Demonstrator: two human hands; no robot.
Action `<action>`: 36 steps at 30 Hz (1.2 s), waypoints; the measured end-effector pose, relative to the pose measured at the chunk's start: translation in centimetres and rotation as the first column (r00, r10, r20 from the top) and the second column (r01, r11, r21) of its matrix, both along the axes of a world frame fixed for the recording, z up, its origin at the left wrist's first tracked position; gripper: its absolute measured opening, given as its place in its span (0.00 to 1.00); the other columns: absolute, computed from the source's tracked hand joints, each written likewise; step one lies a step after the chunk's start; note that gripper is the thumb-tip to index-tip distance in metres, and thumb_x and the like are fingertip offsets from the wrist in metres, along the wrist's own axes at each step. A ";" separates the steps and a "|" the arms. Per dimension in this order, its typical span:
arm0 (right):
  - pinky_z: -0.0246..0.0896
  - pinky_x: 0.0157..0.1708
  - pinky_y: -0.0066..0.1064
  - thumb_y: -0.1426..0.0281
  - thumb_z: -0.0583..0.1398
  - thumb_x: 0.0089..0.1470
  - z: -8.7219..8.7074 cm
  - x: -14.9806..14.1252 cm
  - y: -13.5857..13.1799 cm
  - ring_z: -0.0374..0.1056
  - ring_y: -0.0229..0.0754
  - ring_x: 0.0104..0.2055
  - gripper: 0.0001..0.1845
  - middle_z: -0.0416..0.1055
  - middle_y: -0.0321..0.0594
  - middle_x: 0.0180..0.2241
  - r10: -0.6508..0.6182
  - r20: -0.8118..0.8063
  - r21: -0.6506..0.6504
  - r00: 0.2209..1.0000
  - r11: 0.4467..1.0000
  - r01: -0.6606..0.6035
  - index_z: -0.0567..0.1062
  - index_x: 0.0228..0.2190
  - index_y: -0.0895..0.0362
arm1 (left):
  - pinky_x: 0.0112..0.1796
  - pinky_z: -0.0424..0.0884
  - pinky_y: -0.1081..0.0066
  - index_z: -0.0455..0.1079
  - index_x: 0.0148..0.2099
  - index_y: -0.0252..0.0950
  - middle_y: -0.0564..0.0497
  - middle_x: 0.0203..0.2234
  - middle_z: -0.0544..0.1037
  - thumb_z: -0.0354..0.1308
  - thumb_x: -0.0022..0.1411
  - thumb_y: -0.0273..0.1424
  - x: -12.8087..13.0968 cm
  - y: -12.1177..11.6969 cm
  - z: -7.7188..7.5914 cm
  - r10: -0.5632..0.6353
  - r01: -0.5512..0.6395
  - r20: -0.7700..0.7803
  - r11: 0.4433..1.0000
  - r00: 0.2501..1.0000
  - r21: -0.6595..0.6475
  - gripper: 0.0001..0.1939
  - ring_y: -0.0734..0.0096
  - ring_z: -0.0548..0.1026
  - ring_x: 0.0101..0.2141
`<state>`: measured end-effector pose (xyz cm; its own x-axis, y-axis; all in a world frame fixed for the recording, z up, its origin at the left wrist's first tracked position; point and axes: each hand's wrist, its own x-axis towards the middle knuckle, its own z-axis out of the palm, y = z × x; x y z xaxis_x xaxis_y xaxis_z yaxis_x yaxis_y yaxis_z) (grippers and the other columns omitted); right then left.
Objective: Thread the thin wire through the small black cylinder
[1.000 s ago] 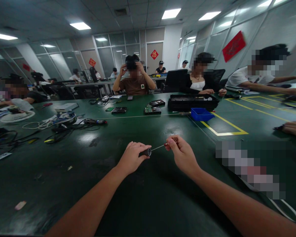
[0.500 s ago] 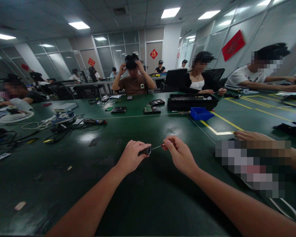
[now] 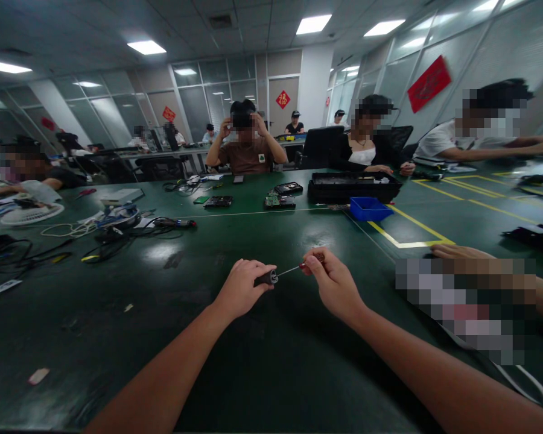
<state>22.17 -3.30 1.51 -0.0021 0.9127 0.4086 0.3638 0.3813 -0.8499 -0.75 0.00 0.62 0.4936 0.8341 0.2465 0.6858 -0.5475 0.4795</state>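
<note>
Here, over the tabletop [image 3: 253, 374]: one dark tube [image 3: 265, 278], gripped in the left hand [image 3: 243, 286], mouth rightward; one red-handled screwdriver [image 3: 290, 270], pinched in the right hand [image 3: 333, 282], shaft slanting leftward and down to that mouth, tip depth unclear from where I stand.

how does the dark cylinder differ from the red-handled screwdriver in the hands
The dark cylinder is thick and stubby, while the red-handled screwdriver has a thin metal shaft. The cylinder looks dark with a greyish end; the screwdriver shows red on its handle. The cylinder is in the left hand, the screwdriver in the right hand. Both are gripped in fingers, with their near ends facing each other.
</note>
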 end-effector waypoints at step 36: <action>0.66 0.39 0.38 0.58 0.52 0.67 0.3 0.4 0.1 0.73 0.45 0.38 0.13 0.75 0.40 0.34 -0.056 0.029 -0.026 0.998 0.998 0.056 0.71 0.37 0.52 | 0.36 0.68 0.64 0.73 0.52 0.43 0.46 0.42 0.76 0.59 0.64 0.39 1.7 0.7 0.3 -0.070 0.030 -0.295 0.990 0.953 -0.136 0.15 0.57 0.75 0.39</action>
